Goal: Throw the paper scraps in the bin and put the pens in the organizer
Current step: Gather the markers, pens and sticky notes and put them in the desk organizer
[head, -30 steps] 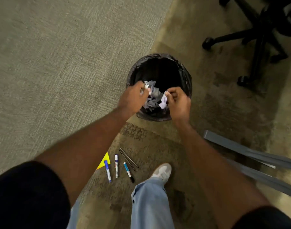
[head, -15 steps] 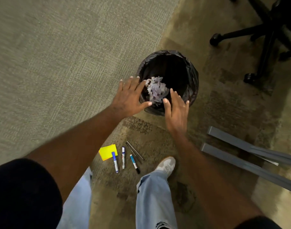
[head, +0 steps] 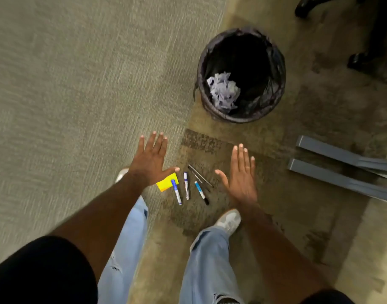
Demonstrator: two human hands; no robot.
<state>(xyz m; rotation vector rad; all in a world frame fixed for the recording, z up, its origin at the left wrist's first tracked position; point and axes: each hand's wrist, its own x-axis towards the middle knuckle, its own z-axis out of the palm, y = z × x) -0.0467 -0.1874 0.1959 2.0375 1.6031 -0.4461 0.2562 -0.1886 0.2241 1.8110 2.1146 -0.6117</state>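
Observation:
A round black bin [head: 276,88] lined with a dark bag stands on the carpet ahead. Crumpled white paper scraps [head: 223,91] lie inside it. Several pens lie on the floor between my hands: a blue-capped marker [head: 176,191], a second marker [head: 186,185], a third with a black tip [head: 201,192], and thin black pens [head: 199,175]. A yellow sticky-note pad [head: 165,183] lies beside them, partly under my left thumb. My left hand [head: 149,161] and right hand [head: 241,174] hover flat, fingers spread, holding nothing. No organizer is in view.
Grey metal furniture legs [head: 333,167] lie on the floor at the right. Office chair wheels [head: 357,60] show at the top right. My two legs in light jeans and white shoes [head: 230,220] stand just below the pens.
Both hands let go of the paper scraps, which now lie in the bin. The hands opened and drew back from the bin to above the pens.

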